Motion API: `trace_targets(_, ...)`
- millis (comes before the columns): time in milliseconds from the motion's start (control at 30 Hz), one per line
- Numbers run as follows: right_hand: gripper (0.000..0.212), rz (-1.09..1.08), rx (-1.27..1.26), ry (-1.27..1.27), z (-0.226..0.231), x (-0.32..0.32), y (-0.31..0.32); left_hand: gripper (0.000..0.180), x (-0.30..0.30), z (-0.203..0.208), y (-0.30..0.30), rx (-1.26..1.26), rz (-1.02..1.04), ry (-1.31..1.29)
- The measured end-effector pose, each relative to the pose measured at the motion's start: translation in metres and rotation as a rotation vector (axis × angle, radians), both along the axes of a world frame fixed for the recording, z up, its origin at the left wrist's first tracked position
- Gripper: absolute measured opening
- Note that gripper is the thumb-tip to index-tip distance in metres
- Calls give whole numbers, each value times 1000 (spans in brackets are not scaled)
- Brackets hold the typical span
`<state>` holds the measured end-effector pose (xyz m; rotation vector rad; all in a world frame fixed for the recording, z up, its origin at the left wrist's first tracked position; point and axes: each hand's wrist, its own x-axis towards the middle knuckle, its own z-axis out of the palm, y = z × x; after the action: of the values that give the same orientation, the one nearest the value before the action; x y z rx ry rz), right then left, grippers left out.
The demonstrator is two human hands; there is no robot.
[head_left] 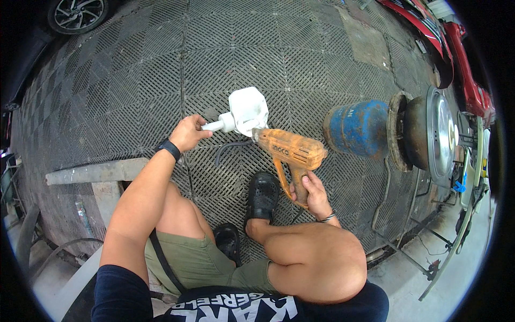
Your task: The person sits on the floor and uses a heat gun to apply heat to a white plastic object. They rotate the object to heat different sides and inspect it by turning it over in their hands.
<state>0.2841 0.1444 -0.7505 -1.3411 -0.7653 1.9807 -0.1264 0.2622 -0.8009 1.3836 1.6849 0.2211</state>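
My left hand point(189, 132) pinches the narrow tube end of a white plastic reservoir point(248, 109), which has a wider collar and a boxy body. In my right hand point(314, 194) is the handle of a worn orange heat gun point(292, 148), its fingers wrapped around the grip. The gun's metal nozzle points left and sits right at the reservoir's lower edge; I cannot tell if they touch. Just below the reservoir, a short black hose point(230, 145) curves over the floor mat.
To the right lies a blue gas cylinder point(357, 129) beside a lidded metal pot point(437, 131). Red car body panels point(466, 75) are at the far right, near a metal frame point(456, 236). A car wheel point(78, 13) shows at upper left. A grey beam point(96, 173) stands by my left arm.
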Motion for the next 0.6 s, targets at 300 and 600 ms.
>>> trace_targets(300, 59, -57, 49, -113, -11, 20, 23, 47, 1, 2, 0, 28, -13, 17)
trace_targets(600, 61, -89, 115, -108, -16, 21, 49, 49, 3, 6, 0, -30, -1, 20)
